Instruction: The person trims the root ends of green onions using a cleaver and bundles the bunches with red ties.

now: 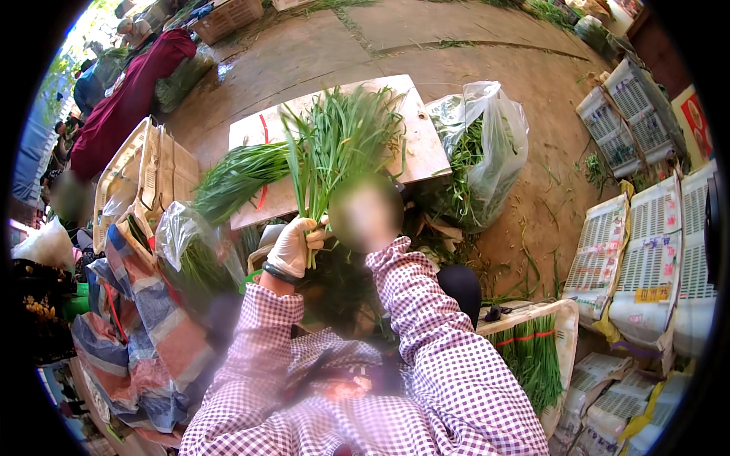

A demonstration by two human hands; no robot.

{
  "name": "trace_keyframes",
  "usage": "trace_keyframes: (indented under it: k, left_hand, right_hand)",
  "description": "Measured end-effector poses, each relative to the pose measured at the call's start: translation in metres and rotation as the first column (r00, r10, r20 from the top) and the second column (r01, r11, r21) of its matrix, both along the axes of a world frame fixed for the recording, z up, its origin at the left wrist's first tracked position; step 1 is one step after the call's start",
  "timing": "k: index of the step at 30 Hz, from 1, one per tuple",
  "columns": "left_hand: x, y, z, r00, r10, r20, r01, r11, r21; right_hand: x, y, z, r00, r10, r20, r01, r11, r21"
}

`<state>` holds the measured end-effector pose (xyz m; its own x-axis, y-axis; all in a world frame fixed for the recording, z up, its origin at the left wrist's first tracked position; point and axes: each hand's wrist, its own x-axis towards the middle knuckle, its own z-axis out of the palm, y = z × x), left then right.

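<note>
My left hand (293, 247), in a pale glove, is closed around the lower stems of a bunch of garlic chives (308, 163), its long flat leaves fanning up and away from me. Beside it, at the right of the stems, is my right hand (369, 216); a blurred patch covers it, so its fingers cannot be made out. Both hands are at the near edge of a white board (430, 148). More loose chives (365, 121) lie on the board behind the bunch. A separate pile of chives (243, 175) rests at its left, over a red strip (264, 129).
Right of the board stands a clear plastic bag (498, 148) of greens. A crate (566, 334) by my right side holds red-banded bundles (532, 353). White crates (642, 251) are stacked far right. Left are a cream crate (171, 163) and a striped woven bag (144, 334).
</note>
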<state>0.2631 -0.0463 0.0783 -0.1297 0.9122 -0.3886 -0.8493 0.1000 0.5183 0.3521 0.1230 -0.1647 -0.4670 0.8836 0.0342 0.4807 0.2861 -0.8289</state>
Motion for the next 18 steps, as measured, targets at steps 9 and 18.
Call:
trace_keyframes:
  k: [9,18]
  left_hand:
    - [0.001,0.035,-0.056,0.977,-0.002,-0.211,-0.047,0.973,-0.226]
    - [0.008,0.065,-0.077,0.978,-0.013,-0.207,-0.062,0.935,-0.350]
  right_hand:
    - [0.064,-0.033,0.201,0.985,0.013,0.169,0.038,0.955,-0.295]
    - [0.047,-0.013,0.162,0.996,-0.075,-0.041,0.077,0.996,0.044]
